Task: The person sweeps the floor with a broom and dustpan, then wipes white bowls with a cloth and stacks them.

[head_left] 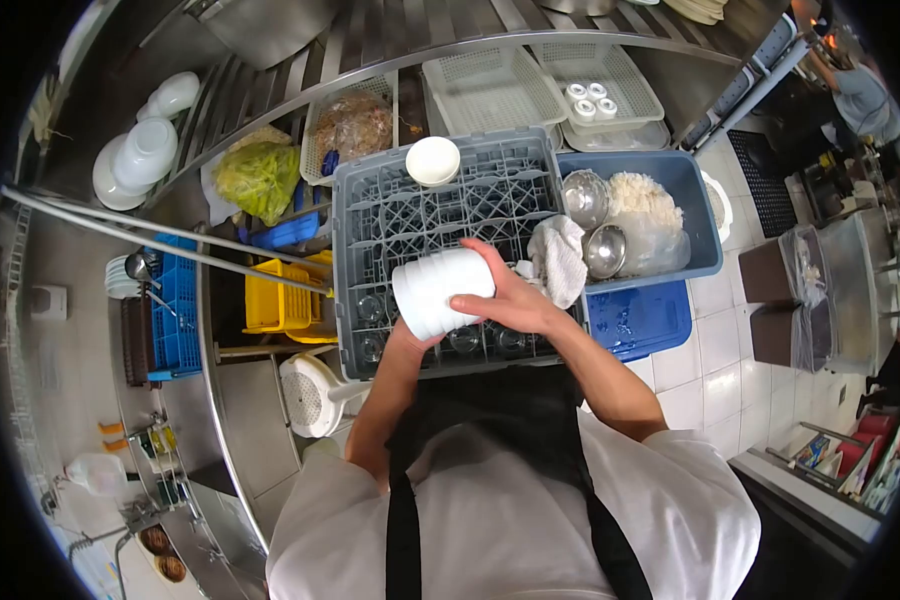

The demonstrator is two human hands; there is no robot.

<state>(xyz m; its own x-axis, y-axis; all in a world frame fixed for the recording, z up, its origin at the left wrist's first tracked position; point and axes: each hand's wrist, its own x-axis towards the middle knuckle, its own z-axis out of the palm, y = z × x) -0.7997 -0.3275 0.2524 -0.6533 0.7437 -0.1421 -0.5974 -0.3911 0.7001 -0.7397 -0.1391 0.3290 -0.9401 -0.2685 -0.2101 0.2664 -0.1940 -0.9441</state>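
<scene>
Between my two hands is a stack of nested white bowls [432, 292], tilted on its side above the grey glass rack [344, 215]. My right hand [510, 298] wraps the right end of the stack, thumb across its front. My left hand [417, 338] grips it from below on the left, its fingers mostly hidden behind the bowls. A single cream-white bowl [433, 161] rests at the rack's far edge. Several clear glasses [371, 308] stand in the rack's near compartments. A crumpled white cloth [558, 262] lies over the rack's right side.
Right of the rack, a blue-grey tub [705, 215] holds metal bowls [605, 251] and a pale crumbly mass in plastic. Pale baskets [495, 90] stand on the slatted shelf behind. Yellow baskets [278, 300] and thin metal rods [170, 238] are at left. A person [863, 105] stands far right.
</scene>
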